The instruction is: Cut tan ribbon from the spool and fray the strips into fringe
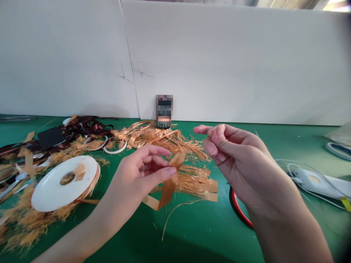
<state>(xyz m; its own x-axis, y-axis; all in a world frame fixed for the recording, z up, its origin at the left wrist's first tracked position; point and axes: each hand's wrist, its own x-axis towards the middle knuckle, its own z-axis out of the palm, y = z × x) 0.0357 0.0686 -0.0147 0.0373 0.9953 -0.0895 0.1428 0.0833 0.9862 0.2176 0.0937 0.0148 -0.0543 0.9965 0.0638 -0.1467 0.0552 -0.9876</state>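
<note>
My left hand (148, 168) pinches a tan satin ribbon (168, 190) between thumb and fingers. The ribbon's upper end stands above the thumb, and its lower part folds and runs back under my hand. To the right, my right hand (225, 146) is held up with thumb and fingers pressed together and one finger pointing left. Whatever it pinches, if anything, is too fine to make out. Below and between the hands lie cut ribbon pieces (203, 182) with frayed threads. A white spool (55, 186) of tan ribbon lies left of my left forearm.
A phone (164, 111) leans against the white board behind frayed ribbon strips (142, 137). Dark brown ribbon (90, 126), a black flat object (51, 138) and loose fluff clutter the left. A red loop handle (241, 212) shows beside my right forearm; a white power strip (318, 180) lies right.
</note>
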